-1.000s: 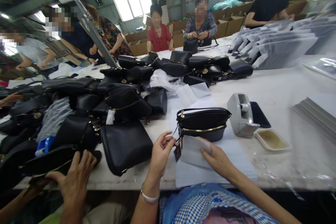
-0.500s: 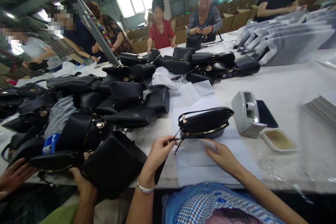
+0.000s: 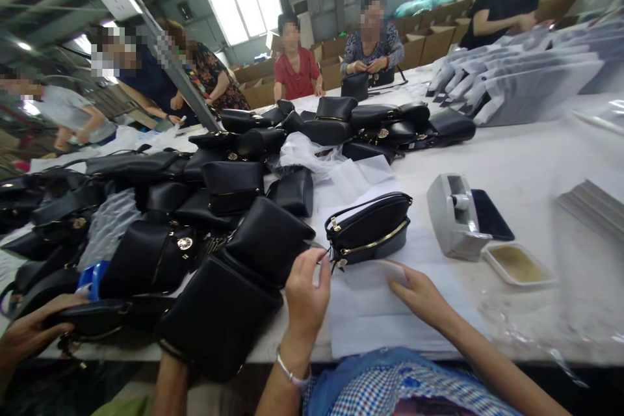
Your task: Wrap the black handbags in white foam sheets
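Note:
A black bag with a gold zipper [image 3: 373,234] stands upright on white paper sheets [image 3: 404,318] in front of me. At its left end, my left hand [image 3: 307,279] pinches a thin black cord beside a small round gold charm [image 3: 342,263]. My right hand [image 3: 414,286] is closed on the edge of a thin translucent white sheet [image 3: 373,275] just below the bag. Directly left of my left hand lie two large black bags, the upper one [image 3: 270,234] partly under the nearer one [image 3: 219,312].
Many black bags [image 3: 234,175] cover the table's left and middle. A co-worker's hand [image 3: 43,325] holds a bag at lower left. Right of me are a grey tape dispenser [image 3: 451,214], a dark phone [image 3: 490,214] and a shallow tray [image 3: 519,264]. Several people stand across the table.
The bag before me is turned, its left end nearer. My left hand has shifted slightly right and up. Another black bag now lies left of it, and the co-worker's large bag has moved right.

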A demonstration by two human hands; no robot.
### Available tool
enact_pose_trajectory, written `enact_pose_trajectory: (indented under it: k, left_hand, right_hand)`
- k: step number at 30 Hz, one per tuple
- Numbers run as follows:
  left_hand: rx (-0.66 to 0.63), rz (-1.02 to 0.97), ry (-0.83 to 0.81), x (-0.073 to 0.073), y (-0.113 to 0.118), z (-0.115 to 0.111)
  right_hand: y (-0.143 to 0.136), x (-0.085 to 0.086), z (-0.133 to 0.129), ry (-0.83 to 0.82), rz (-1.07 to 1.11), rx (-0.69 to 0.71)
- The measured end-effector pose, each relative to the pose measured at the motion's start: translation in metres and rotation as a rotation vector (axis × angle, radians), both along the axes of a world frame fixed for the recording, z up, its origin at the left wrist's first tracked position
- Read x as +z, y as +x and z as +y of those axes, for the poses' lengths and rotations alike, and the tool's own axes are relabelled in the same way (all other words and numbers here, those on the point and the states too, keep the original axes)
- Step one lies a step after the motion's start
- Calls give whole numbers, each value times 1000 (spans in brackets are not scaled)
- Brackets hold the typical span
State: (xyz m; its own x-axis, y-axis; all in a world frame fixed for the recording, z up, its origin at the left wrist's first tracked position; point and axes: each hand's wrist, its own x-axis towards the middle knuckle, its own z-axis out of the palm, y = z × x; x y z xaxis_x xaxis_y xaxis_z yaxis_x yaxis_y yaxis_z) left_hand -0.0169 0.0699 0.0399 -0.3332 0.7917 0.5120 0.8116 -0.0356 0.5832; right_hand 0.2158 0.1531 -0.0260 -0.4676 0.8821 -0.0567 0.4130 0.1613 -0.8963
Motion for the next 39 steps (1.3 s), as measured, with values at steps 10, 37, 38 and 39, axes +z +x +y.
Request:
enact_pose_trajectory:
  k: [10,37,38,39]
  left_hand:
    - [155,-90,-173,-36,13,5]
    - [154,-587,-53,-25,28,-29]
    - [185,-665,-62,-26,24,-28]
    - [164,-783,-106,-26,21,-27]
  right_hand:
    - [14,13,-3,23,-61,6]
    - [-72,38,-24,-587,560,-73]
    - [-72,38,-24,-612,561,-72]
    - [-72,37,-24,-628,560,-67]
